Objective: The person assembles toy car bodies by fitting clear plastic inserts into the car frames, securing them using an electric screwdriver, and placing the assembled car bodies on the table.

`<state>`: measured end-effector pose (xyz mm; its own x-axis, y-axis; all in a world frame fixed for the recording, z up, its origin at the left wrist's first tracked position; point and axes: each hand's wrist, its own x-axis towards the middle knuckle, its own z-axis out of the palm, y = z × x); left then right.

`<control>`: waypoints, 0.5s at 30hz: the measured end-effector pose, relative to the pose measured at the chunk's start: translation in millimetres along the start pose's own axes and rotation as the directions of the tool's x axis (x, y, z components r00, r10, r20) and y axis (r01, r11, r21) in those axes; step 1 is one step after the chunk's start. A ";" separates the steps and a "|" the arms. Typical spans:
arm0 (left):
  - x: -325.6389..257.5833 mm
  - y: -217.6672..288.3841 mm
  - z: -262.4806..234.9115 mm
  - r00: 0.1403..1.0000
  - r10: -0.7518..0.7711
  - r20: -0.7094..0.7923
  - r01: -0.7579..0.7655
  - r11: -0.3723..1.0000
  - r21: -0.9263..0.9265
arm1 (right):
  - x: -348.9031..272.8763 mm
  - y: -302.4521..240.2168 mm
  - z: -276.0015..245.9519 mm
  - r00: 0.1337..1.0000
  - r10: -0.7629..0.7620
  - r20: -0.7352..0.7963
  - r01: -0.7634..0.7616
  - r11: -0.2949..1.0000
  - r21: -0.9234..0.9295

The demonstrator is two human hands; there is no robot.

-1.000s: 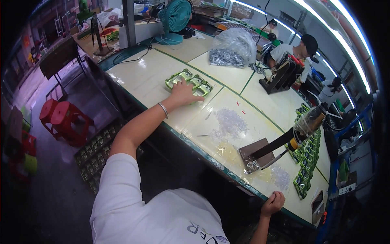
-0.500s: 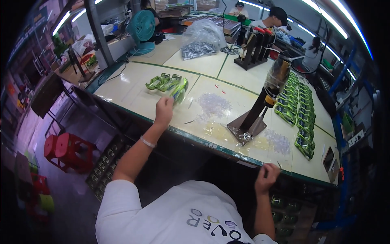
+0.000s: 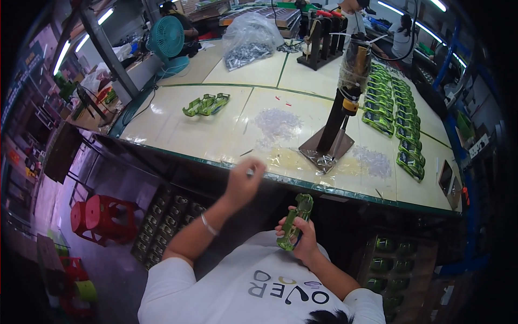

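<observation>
Your right hand (image 3: pixel 307 238) grips the frame (image 3: pixel 292 220), long axis toward the table (image 3: pixel 189 137); your left hand (image 3: pixel 244 183) (curled, contents unclear) hovers left of it.

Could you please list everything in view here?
Worktable: one, cream, centre
Held frame: one, green, lower centre
Loose frames: several, green, table's left
Lined-up frames: many, green, table's right
Clear pieces: two piles, colourless, mid-table
Tool stand: one, dark, right of centre
Parts bag: one, clear, table's far side
Rack: one, black, far side
Fan: one, teal, far left
Stools: at least two, red, lower left
Trays: several, brownish, lower left and right
People: at least three, white or dark clothing, background
Left hand: one, bare, near table's front edge
Right hand: one, bare, gripping the held frame
</observation>
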<state>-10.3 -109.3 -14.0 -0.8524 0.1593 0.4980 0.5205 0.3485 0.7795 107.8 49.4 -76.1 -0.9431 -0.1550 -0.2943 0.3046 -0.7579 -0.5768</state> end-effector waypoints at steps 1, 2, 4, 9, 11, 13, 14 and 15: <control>30.8 -18.1 -1.4 0.998 0.000 -0.065 0.006 0.996 0.093 | -6.8 1.5 0.5 1.000 -0.006 -0.020 0.006 1.000 -0.028; 57.4 -47.9 -4.8 0.993 -0.032 -0.111 0.047 0.990 0.136 | -11.5 4.1 1.2 1.000 -0.010 -0.013 0.009 0.999 -0.031; 97.0 -106.1 -9.9 0.988 -0.039 -0.150 0.092 0.927 0.363 | -15.6 7.1 1.5 0.999 0.004 -0.038 -0.009 0.993 -0.119; 117.6 -133.2 -1.6 0.992 0.102 0.077 -0.127 0.774 0.620 | -18.2 0.5 1.5 0.998 -0.051 -0.037 0.045 0.987 -0.157; 111.9 -131.7 1.9 0.984 0.138 0.112 -0.177 0.715 0.676 | -15.2 -0.3 -0.6 0.997 -0.054 -0.047 0.045 0.985 -0.169; 110.3 -123.3 4.5 0.983 0.173 0.062 -0.173 0.754 0.633 | -15.3 2.2 -1.8 0.998 -0.026 -0.064 0.015 0.983 -0.181; 109.2 -120.8 4.3 0.979 0.202 0.010 -0.169 0.792 0.586 | -14.3 2.8 -0.7 0.998 -0.022 -0.063 0.010 0.984 -0.180; 109.2 -120.4 2.6 0.980 0.197 0.006 -0.163 0.791 0.590 | -13.4 3.4 0.4 0.999 -0.009 -0.053 -0.001 0.984 -0.179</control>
<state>-166.1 -131.5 -54.5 -0.7332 0.2305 0.6397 0.5215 0.7943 0.3116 121.4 48.7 -73.9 -0.9374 -0.1143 -0.3290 0.3242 -0.6319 -0.7040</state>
